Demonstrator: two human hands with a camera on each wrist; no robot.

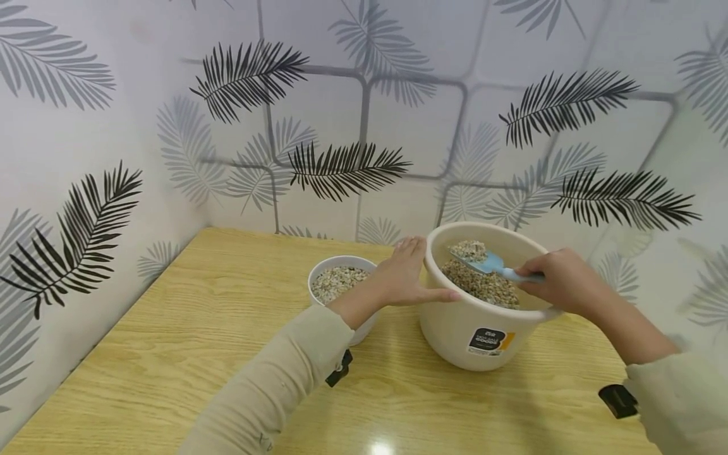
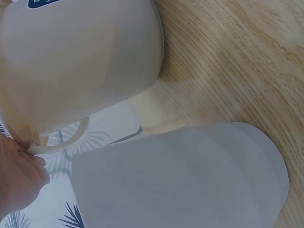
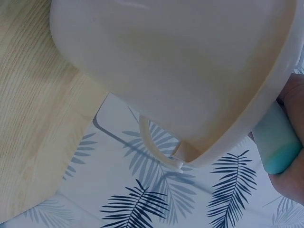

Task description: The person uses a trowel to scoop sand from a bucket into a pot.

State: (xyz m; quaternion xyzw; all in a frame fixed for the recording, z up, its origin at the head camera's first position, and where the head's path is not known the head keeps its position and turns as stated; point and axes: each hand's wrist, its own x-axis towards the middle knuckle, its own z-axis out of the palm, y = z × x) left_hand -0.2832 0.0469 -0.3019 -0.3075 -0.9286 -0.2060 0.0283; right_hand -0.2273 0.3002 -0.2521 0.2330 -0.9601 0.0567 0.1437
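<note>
Leftmost, the bowl of grain stands on the table. Next, the left hand, fingers extended, rests on the rim of the bucket. Over more grain there is the loaded scoop, its handle clasped in the right hand.

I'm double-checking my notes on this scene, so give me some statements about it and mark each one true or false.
1. The right hand holds a blue scoop. True.
2. The scoop is empty. False: it carries a heap of flakes.
3. The left hand touches the rim of the large bucket. True.
4. A smaller white container also holds flakes. True.
5. In the head view, that container stands to the right of the bucket. False: it stands to the left.
6. The bucket lies on its side. False: it stands upright.
</note>
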